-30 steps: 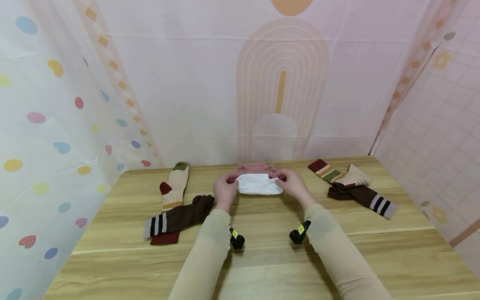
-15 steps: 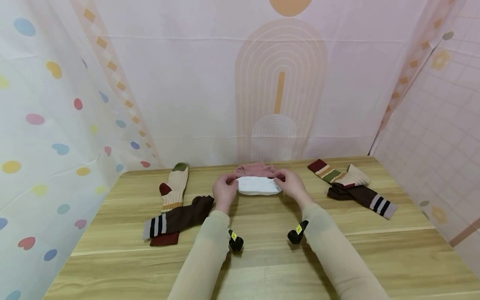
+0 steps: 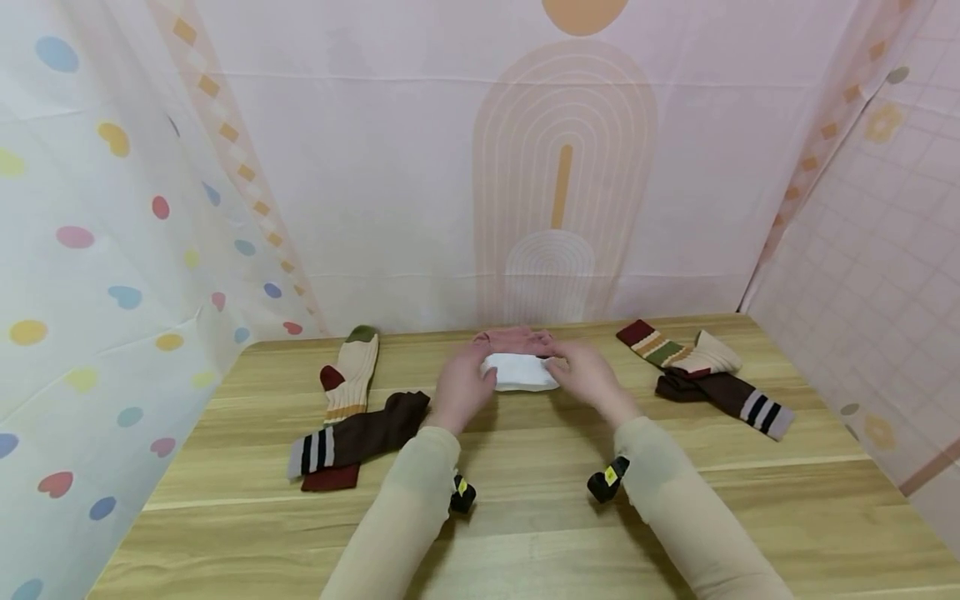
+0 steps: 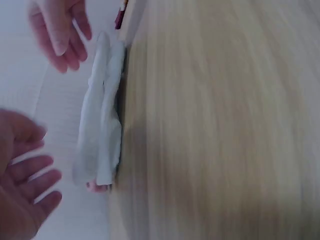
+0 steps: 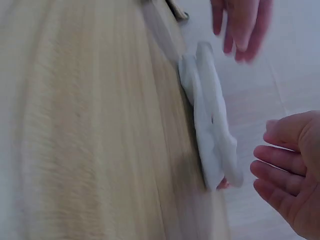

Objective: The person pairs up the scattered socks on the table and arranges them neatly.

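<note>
A white sock (image 3: 522, 372), lying in two layers, is on the table just in front of a crumpled pink sock (image 3: 517, 337). My left hand (image 3: 461, 387) hovers at its left end; in the left wrist view its fingers (image 4: 37, 182) are spread and apart from the fabric. At the right end is my right hand (image 3: 592, 379). The right wrist view shows its fingers (image 5: 277, 167) loosely extended, with a gap to the white sock (image 5: 210, 120). Both hands are slightly blurred. Only a small bit of pink shows beneath the white layers in the wrist views.
On the left, a brown sock (image 3: 382, 429) with a striped cuff lies across a cream sock (image 3: 354, 367) with a dark red heel. A similar brown sock (image 3: 723, 396) and a multicoloured sock (image 3: 667, 350) overlap on the right. Patterned curtain (image 3: 375, 208) hangs behind the wooden table (image 3: 525, 525).
Both hands pinched the white sock's ends earlier and smoothed it flat; now they have let go. The left hand has shifted right and turned. The other socks stay put.
</note>
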`<state>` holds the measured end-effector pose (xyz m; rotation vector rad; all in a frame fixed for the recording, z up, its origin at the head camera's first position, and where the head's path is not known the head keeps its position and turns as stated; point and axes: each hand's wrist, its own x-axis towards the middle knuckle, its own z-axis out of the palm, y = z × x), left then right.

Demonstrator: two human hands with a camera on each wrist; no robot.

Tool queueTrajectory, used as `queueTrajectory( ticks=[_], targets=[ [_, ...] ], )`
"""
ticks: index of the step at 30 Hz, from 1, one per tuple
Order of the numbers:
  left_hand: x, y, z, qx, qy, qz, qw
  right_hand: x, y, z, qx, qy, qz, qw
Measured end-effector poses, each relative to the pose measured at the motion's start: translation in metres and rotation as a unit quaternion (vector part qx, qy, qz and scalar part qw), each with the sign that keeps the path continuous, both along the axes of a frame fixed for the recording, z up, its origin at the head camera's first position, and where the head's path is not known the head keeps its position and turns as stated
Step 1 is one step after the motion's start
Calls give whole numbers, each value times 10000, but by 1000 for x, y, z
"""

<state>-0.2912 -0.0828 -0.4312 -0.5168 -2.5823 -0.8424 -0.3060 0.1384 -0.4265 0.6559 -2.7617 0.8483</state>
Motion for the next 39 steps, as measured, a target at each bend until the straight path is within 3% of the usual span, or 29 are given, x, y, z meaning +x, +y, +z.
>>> queueTrajectory(
  ticks=[3, 6, 13, 19, 28, 39],
  targets=[
    [4, 3, 2, -1012, 68, -538, 9934, 3, -5, 0, 279, 303, 451, 9981],
    [8, 7, 4, -1819, 25, -792, 9801, 9, -8, 1, 506, 522, 820, 9940],
    [17, 13, -1, -2857, -255, -712, 9553, 18, -11, -1, 1263, 509, 1023, 9854],
    [22, 15, -6, -3018, -543, -503, 9505, 20, -13, -7, 1669, 105, 969, 9811],
    [25, 17, -6, -3223, -748, -322, 9431, 22, -17, -9, 1841, -408, 868, 9782],
    [7, 13, -15, -2711, -1154, -170, 9555, 11, -21, -14, 1645, -304, 881, 9820]
  ],
)
